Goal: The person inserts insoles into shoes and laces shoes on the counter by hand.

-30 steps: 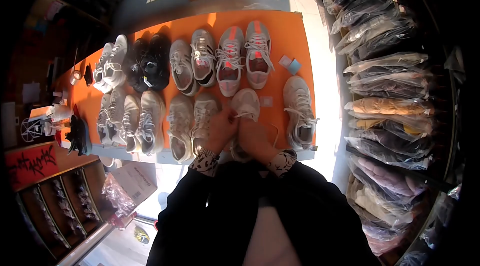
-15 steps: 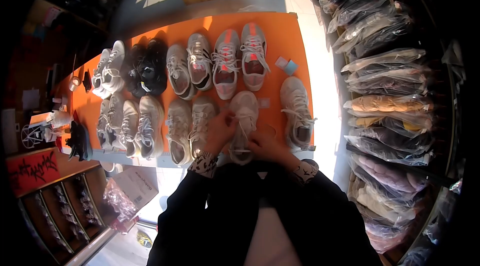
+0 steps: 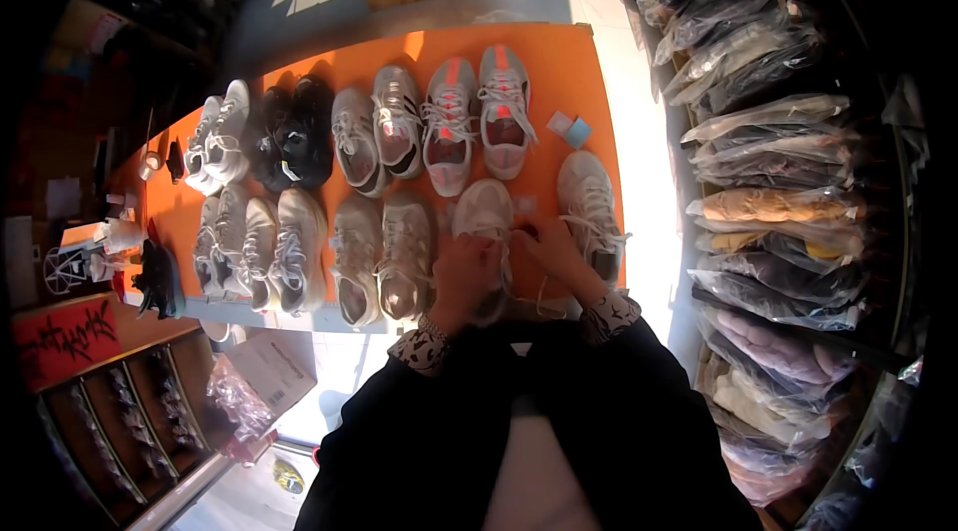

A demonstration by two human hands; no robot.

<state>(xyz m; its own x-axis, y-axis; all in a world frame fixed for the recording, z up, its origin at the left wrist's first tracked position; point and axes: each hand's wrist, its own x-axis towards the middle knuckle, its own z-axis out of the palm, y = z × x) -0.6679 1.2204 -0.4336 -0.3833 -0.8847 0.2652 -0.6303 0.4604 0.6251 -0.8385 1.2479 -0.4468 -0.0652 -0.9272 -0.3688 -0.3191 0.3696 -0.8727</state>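
A pale sneaker (image 3: pixel 483 200) lies near the front edge of the orange table, toe pointing away from me. My left hand (image 3: pixel 465 273) covers its tongue and opening, fingers curled on the lacing and closed on the shoelace. To the right of the shoe, my right hand (image 3: pixel 552 254) is closed in a pinch on the shoelace, its fingertips close to the upper eyelets. A loose loop of shoelace (image 3: pixel 544 303) hangs below that hand. The matching sneaker (image 3: pixel 589 197), with white laces, rests just right of my right hand. The exact finger grip is partly hidden.
Several pairs of shoes stand in two rows on the orange table (image 3: pixel 574 57), including grey sneakers with coral stripes (image 3: pixel 451 122) and black shoes (image 3: pixel 299 142). Small cards (image 3: pixel 577 132) lie farther back. Plastic-wrapped garments (image 3: pixel 773 207) line the right side; a carton (image 3: pixel 269 371) sits lower left.
My left hand has moved right and over the shoe's opening. My right hand has lifted away from the heel toward the upper eyelets, to the right, and a lace loop now shows below it.
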